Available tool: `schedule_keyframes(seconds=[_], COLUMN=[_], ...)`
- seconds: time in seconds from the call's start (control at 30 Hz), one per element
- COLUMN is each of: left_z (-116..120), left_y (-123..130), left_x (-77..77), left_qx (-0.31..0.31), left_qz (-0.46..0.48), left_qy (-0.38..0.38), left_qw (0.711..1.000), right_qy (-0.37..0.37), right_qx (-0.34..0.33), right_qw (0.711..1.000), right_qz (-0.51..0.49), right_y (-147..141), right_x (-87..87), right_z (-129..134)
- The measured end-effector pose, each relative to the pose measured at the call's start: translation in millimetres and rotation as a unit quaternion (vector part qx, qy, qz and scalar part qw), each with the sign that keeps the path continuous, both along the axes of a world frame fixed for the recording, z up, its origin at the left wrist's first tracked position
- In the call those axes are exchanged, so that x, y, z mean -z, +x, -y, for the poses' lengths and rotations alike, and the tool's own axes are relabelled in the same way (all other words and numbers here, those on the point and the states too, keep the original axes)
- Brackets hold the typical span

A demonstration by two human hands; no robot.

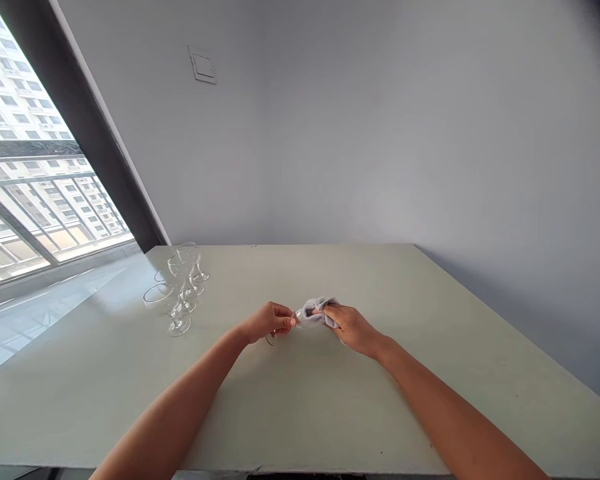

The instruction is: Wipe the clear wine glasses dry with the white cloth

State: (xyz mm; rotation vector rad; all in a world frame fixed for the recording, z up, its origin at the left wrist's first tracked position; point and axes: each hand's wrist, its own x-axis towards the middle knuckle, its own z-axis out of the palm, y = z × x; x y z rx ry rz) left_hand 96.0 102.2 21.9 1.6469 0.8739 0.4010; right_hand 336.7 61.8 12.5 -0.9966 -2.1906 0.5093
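Near the middle of the table, my left hand [274, 321] pinches a stemmed glass [299, 316] that lies roughly sideways above the surface. The curved edge of its foot shows just below the left palm. My right hand [349, 327] is closed on a light grey cloth [334, 303], bunched around the bowl end of the glass. Cloth and fingers cover most of the bowl. To the left of my hands, several clear stemmed glasses [180, 325] stand upright in a row running away from me, overlapping in view.
The pale table [260, 407] reaches back to grey walls [340, 133]. A window [30, 187] with a dark frame and a railing outside is on the left. A wall switch [203, 67] sits above the table's far left part.
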Motion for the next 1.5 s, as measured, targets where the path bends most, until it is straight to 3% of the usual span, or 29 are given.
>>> schedule_keyframes(seconds=[0.1,0.17,0.2,0.23,0.3,0.4,0.5,0.6,0.7,0.8,0.87,0.97,1.07,1.17,1.27,1.4,1.43,1.5], left_z=[-5,-8,-8,-7,-3,9,22,32,36,37,38,39,40,44,50,56,56,53], left_y=[-4,-5,-4,-2,4,16,26,32,36,40,45,51,55,56,56,57,56,53], left_x=[3.1,6.4,8.4,10.7,15.5,20.6,19.2,12.8,10.3,16.5,23.2,30.9,33.3,32.3,29.4,25.0,24.5,24.9], left_qx=[-0.054,-0.110,-0.133,-0.149,-0.164,-0.158,-0.159,-0.154,-0.158,-0.181,-0.198,-0.219,-0.233,-0.251,-0.247,-0.229,-0.223,-0.207], left_qz=[-0.015,-0.032,-0.043,-0.054,-0.085,-0.164,-0.197,-0.159,-0.124,-0.101,-0.076,-0.032,-0.009,0.000,-0.034,-0.087,-0.082,-0.040], left_qy=[0.009,0.026,0.035,0.045,0.079,0.184,0.287,0.344,0.351,0.299,0.244,0.181,0.172,0.214,0.330,0.491,0.506,0.497], left_qw=[0.998,0.993,0.990,0.986,0.980,0.956,0.924,0.913,0.915,0.931,0.946,0.958,0.957,0.944,0.910,0.836,0.829,0.842], right_qy=[0.023,0.064,0.099,0.142,0.223,0.285,0.296,0.280,0.216,0.076,-0.033,-0.190,-0.287,-0.326,-0.340,-0.355,-0.361,-0.368], right_qx=[0.126,0.241,0.267,0.257,0.149,0.007,0.018,0.061,0.102,0.139,0.176,0.218,0.158,0.065,0.026,0.062,0.075,0.099], right_qw=[0.991,0.964,0.953,0.952,0.963,0.945,0.938,0.952,0.971,0.968,0.940,0.870,0.813,0.792,0.777,0.750,0.746,0.748], right_qz=[-0.049,-0.092,-0.100,-0.088,0.005,0.158,0.181,0.112,-0.033,-0.196,-0.289,-0.400,-0.481,-0.513,-0.529,-0.554,-0.554,-0.544], right_y=[10,12,10,6,-7,-28,-35,-29,-25,-28,-31,-39,-52,-68,-79,-73,-68,-58], right_x=[-0.5,-0.5,-0.7,-0.8,-0.7,1.8,5.4,4.9,-0.1,-3.7,-2.8,2.0,7.1,11.9,16.3,18.7,18.2,15.4], right_z=[-6,-7,-6,-4,3,12,13,10,9,10,10,11,16,24,28,22,20,14])
